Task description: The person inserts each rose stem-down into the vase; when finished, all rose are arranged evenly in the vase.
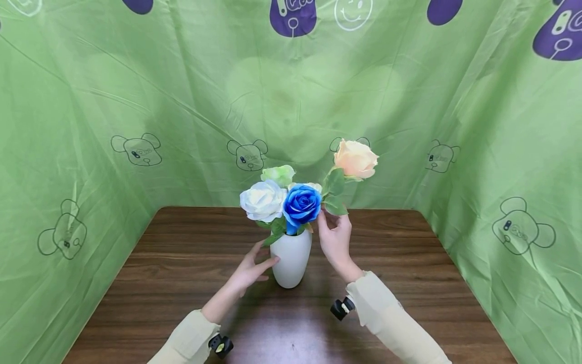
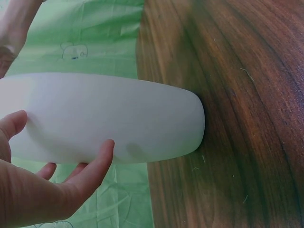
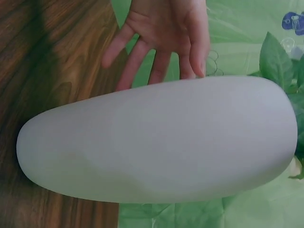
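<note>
A white vase [image 1: 290,260] stands upright on the wooden table, with several artificial roses above its mouth. Among them are a white rose [image 1: 263,200], a blue rose [image 1: 302,205] and a green one [image 1: 278,175] behind. My left hand [image 1: 251,268] is at the vase's left side, fingers spread, thumb right at its wall; the left hand [image 3: 164,35] also shows loosely spread in the right wrist view. With its fingertips my right hand [image 1: 335,237] pinches the peach rose [image 1: 356,160] below its leaves, right of the vase's mouth. Blossoms and leaves partly hide the pinched stem.
The brown wooden table [image 1: 182,253] reaches back to a green cloth [image 1: 291,101] printed with bear heads, which hangs behind and along both sides. Black wrist cameras [image 1: 342,307] sit at the sleeves, over the front of the table.
</note>
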Available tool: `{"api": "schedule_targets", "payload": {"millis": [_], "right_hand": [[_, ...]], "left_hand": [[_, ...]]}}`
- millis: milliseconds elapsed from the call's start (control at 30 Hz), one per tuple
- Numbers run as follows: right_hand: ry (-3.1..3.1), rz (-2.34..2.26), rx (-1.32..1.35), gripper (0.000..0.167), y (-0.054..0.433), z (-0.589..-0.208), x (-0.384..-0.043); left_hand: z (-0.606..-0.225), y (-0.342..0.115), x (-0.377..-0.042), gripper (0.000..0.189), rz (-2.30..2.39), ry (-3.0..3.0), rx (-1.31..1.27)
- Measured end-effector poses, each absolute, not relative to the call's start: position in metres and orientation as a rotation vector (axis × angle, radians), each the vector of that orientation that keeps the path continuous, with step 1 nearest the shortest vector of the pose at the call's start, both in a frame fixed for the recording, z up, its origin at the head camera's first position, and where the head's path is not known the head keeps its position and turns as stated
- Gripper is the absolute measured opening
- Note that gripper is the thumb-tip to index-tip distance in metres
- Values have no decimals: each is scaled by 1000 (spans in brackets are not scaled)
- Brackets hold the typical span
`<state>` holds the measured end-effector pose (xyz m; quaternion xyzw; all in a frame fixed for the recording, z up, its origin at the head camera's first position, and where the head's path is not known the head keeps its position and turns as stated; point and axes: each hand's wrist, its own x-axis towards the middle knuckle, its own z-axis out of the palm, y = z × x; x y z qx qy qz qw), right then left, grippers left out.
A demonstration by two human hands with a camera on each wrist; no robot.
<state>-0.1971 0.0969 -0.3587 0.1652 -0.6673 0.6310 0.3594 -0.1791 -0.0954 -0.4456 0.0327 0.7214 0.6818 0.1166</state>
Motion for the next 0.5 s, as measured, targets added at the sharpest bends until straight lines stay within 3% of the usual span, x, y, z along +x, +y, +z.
{"api": "schedule_targets", "payload": {"millis": [267,500], "right_hand": [[-1724,1520,472,20,98,-359,-183],[-1772,1577,443,37,100,-373,-186]], "left_hand": [[-450,-95,-180,67,1999,2126,80],[-449,-95,-180,66,2002,2116,78]]}}
